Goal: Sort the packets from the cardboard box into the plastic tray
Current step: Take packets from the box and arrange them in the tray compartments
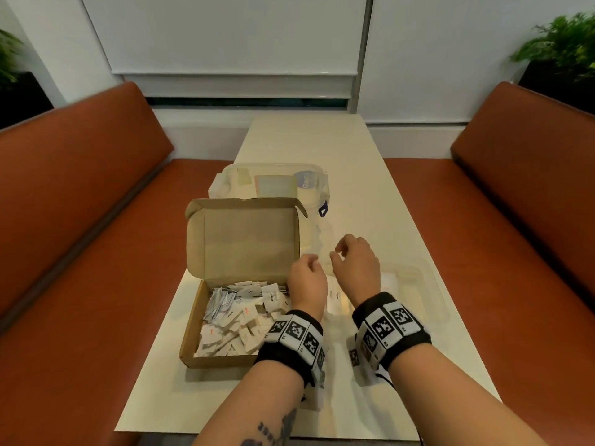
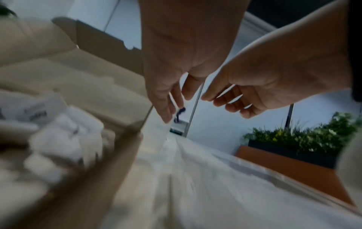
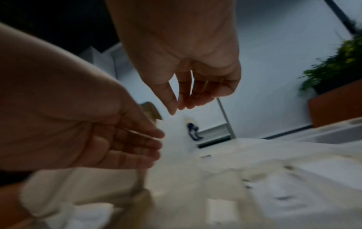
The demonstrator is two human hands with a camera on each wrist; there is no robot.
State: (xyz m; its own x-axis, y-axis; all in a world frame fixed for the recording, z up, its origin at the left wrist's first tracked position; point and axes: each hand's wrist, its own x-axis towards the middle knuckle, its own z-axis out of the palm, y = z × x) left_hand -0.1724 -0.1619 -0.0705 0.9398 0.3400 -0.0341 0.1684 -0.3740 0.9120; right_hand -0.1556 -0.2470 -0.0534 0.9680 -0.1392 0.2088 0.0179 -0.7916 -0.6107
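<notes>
Starting left of the hands, the open brown cardboard box [image 1: 225, 317] sits on the pale counter [image 1: 402, 220], its lid propped upright and its base heaped with small white paper packets [image 1: 238, 317]; that placement likely keeps the supply within easy reach; just right of the box, the left hand [image 1: 306, 281] hovers with fingers loosely curled, and both wrist views show its grip apart around nothing; just right of it, the right hand [image 1: 357, 268] hangs likewise, thumb and fingertips drawn near each other yet seemingly empty, though blur leaves that uncertain; right of the box, under both hands, lies the clear plastic tray [image 1: 415, 284], already holding a few packets, so I judge sorting barely begun; its dividers are hard to make out through glare; beyond the box, a lidded clear plastic container [image 1: 270, 181] is partly hidden by the lid; wrist views are badly smeared.
</notes>
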